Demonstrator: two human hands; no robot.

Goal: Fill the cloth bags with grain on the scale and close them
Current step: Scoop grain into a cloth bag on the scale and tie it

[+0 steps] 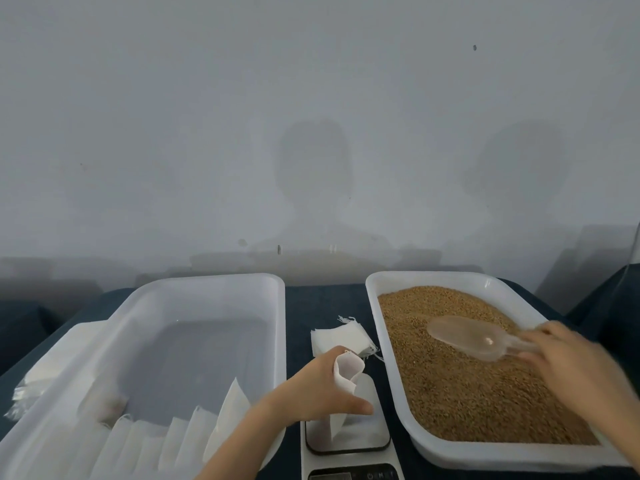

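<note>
Scale [370,436]: sitting on the dark tabletop [322,303]. Its display is running off the bottom edge and cannot be read.
Left hand [311,389]: reaching in over the scale, with thumb and fingers curling round the cloth bag [348,370].
Cloth bag: standing upright over the scale platform, with the fingers gripping its upper part and the mouth gaping open above them. Whether its lower end is resting on the platform cannot be told.
Right hand [571,365]: working right of the scale, with the fingers closing round the scoop [464,336] handle. Motion blur is hiding the exact finger placement.
Scoop: clear plastic, hovering over the grain [467,393], with the bowl pointing toward the scale. Its contents are hard to make out.
Grain: filling the white tray [433,276] just right of the scale.
Spare bags [341,337]: lying flat just behind the scale.
Bin [207,280]: translucent, sitting left of the scale. White bags [156,441] are leaning in a row at its near end, and the left forearm is covering some of them.
</note>
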